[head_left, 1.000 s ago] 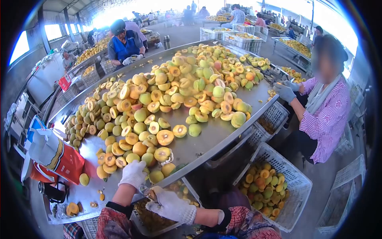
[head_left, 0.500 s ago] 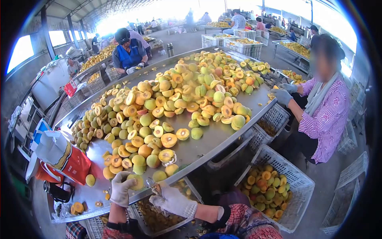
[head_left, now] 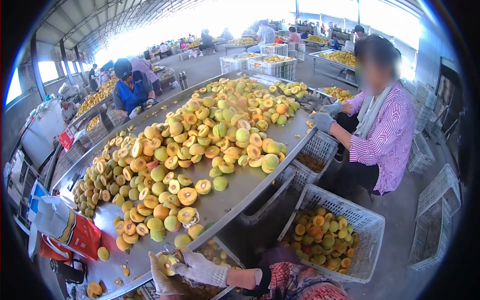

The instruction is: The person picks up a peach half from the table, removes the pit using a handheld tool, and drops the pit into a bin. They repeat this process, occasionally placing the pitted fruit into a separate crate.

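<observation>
In the head view, my gloved left hand (head_left: 161,280) is closed around a halved yellow peach (head_left: 166,264) at the near edge of the metal table. My gloved right hand (head_left: 202,268) is closed beside it and presses up to the cut fruit. It grips a small metal pitting tool, now mostly hidden between glove and peach. Just above lies a whole greenish peach (head_left: 182,240) on the table's edge. A big heap of halved peaches (head_left: 200,135) covers the middle of the metal table (head_left: 240,197). Below my hands sits a crate (head_left: 235,256) with scraps.
To the right, a white crate (head_left: 372,235) holds peach halves. Beyond it a co-worker in a striped shirt (head_left: 387,135) sits at the table. Another person in a blue vest (head_left: 132,92) works across. A red bag (head_left: 85,235) and a black flask (head_left: 67,270) stand at left.
My hands have come together and lowered to the table's near edge, the right one now against the peach in the left. The view has shifted, so the scene sits further left.
</observation>
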### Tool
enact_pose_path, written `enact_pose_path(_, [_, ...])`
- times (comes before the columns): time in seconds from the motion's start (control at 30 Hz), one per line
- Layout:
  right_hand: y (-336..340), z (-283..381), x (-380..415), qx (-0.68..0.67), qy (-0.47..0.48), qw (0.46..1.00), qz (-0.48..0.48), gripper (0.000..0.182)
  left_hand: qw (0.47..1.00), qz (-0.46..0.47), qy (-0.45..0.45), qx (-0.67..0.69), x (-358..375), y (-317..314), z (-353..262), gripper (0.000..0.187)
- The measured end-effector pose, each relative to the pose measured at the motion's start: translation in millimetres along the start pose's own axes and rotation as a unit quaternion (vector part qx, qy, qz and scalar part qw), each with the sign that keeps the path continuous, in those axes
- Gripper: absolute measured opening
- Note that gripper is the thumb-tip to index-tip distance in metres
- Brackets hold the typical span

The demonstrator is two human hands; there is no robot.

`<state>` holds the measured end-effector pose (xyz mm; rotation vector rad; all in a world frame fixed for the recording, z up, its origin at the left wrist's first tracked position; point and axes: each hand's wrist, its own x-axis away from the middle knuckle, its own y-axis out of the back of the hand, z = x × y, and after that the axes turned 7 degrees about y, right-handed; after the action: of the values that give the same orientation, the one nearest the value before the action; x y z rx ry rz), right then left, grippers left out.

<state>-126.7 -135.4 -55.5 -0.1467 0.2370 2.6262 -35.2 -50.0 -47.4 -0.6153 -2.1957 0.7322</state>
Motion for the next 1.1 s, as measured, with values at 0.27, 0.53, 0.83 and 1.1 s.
enact_pose_path(0.27, [-6.7,-12.3,-0.8,0.039,0.076,0.996,-0.010,0.042,0.995,-0.061,-0.022,0.071,-19.5,10.6,0.5,0.047])
enact_pose_path(0.53, [-1.9,7.5,7.4,0.088,0.149,0.985,0.009,0.031,0.995,0.023,-0.096,0.019,1.3,16.8,-25.1,0.045])
enact_pose_path(0.83, [-11.6,9.8,15.4,0.159,0.095,0.974,0.128,0.028,0.988,0.039,-0.146,-0.038,15.9,4.9,-11.5,0.049])
enact_pose_path(1.1, [-21.6,-7.5,23.2,0.180,0.132,0.965,0.136,0.037,0.985,0.036,-0.161,-0.050,22.3,12.8,-3.2,0.047])
